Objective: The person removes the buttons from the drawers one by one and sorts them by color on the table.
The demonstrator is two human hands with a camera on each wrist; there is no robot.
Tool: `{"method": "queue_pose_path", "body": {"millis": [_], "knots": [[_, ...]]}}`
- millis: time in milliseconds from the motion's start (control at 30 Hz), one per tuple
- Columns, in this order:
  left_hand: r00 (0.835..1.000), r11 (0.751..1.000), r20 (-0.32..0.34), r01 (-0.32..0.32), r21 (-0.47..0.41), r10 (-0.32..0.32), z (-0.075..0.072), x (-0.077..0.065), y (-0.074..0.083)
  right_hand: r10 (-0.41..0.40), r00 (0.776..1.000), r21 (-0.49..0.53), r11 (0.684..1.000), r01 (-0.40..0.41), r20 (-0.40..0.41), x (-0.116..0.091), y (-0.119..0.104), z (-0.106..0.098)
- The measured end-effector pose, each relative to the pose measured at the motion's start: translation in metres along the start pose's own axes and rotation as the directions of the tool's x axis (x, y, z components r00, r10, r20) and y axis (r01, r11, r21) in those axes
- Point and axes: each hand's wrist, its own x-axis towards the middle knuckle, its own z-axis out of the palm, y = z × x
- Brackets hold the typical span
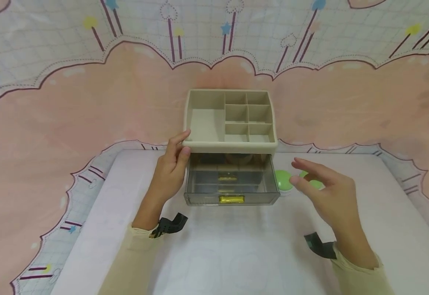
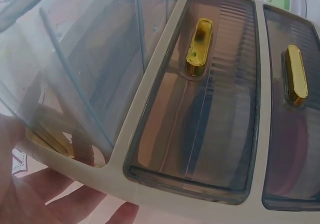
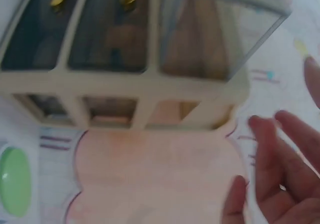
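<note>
A beige desktop organizer (image 1: 230, 147) stands against the back, its top split into compartments. Its clear grey top drawer (image 1: 232, 199) with a gold handle is pulled out; nothing shows inside it. My left hand (image 1: 171, 170) rests at the organizer's left front corner, thumb by the front and fingers along the side. In the left wrist view, two lower drawers with gold handles (image 2: 199, 48) are closed. My right hand (image 1: 326, 190) hovers right of the drawer, fingers spread and loosely bent, holding nothing. The right wrist view shows the same fingers (image 3: 267, 164) apart from the organizer.
Two green-topped round items stand on the white table (image 1: 221, 254) right of the organizer: one (image 1: 283, 180) beside the drawer, the other (image 1: 314, 183) partly behind my right hand. A patterned pink cloth (image 1: 125, 102) hangs behind the table.
</note>
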Motion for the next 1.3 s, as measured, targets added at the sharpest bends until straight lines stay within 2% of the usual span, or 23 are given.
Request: {"method": "queue_pose_path", "body": {"millis": [100,167,233,367,567,667,833,1033,1133,1300], "knots": [[1.000,1.000,0.001,0.004,0.001,-0.004,0.000,0.001,0.001,-0.105,0.994,0.074,0.992,0.106,-0.028,0.002,-0.012,0.000],[1.000,1.000,-0.001,0.010,0.003,-0.010,-0.001,0.001,0.001,-0.197,0.980,0.117,0.974,0.194,0.013,0.004,-0.017,0.003],[1.000,1.000,-0.004,0.016,0.004,-0.016,-0.002,0.000,0.002,-0.281,0.957,0.138,0.953,0.270,0.072,0.005,-0.021,0.006],[1.000,1.000,-0.003,0.019,0.000,-0.019,-0.002,0.000,0.000,-0.369,0.919,0.130,0.927,0.352,0.142,0.007,-0.024,0.015],[1.000,1.000,-0.004,0.010,0.001,-0.010,-0.001,0.002,-0.003,-0.408,0.882,0.195,0.909,0.368,0.237,0.007,-0.025,0.029],[1.000,1.000,-0.002,0.014,0.001,-0.014,-0.001,0.002,-0.002,-0.403,0.877,0.215,0.910,0.355,0.260,0.005,-0.025,0.035],[1.000,1.000,0.004,0.018,0.002,-0.018,-0.001,0.003,-0.002,-0.397,0.881,0.220,0.912,0.347,0.257,0.004,-0.024,0.040],[1.000,1.000,0.011,0.024,0.002,-0.024,-0.001,0.001,-0.001,-0.455,0.855,0.306,0.875,0.376,0.251,0.003,-0.023,0.042],[1.000,1.000,0.019,0.020,-0.006,-0.020,-0.002,0.001,0.000,-0.489,0.841,0.299,0.858,0.417,0.230,0.005,-0.024,0.043],[0.999,0.999,0.037,0.035,-0.022,-0.034,-0.002,0.001,0.000,-0.498,0.844,0.278,0.854,0.439,0.198,0.008,-0.027,0.044]]}}
